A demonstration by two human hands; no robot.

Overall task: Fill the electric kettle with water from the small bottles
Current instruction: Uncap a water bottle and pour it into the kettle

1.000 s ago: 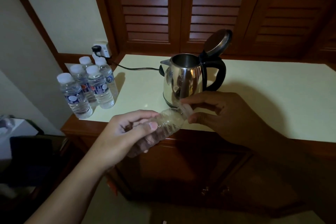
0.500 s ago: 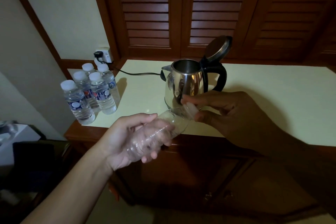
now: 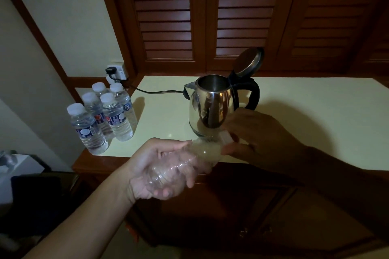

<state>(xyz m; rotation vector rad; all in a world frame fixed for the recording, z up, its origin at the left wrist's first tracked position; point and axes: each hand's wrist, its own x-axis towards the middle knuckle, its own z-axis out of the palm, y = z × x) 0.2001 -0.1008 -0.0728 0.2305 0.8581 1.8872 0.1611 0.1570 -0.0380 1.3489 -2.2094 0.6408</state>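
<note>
Over the last second the left hand (image 3: pixel 155 166) has rolled from knuckles-up to palm-up, turning the clear bottle (image 3: pixel 189 162) about its long axis. The right hand (image 3: pixel 265 139) has stayed at the neck, pinching the white cap (image 3: pixel 225 138). That reads as the cap being twisted against the bottle, most likely unscrewed so it can be poured, though the direction cannot be told. Nor can I tell whether there is water inside.

The left hand now cradles the bottle's lower body, fingers curled up around it, forearm reaching in from the lower left. The bottle lies nearly on its side, neck toward the right hand. The right hand comes in from the right, thumb and fingertips closed on the cap.

The electric kettle (image 3: pixel 210 109) stands on the surface (image 3: pixel 305 122) just beyond the right hand's fingers, its lid (image 3: pixel 250 62) hinged open. Five capped bottles (image 3: pixel 105 115) stand beyond the left hand, to its left.
</note>
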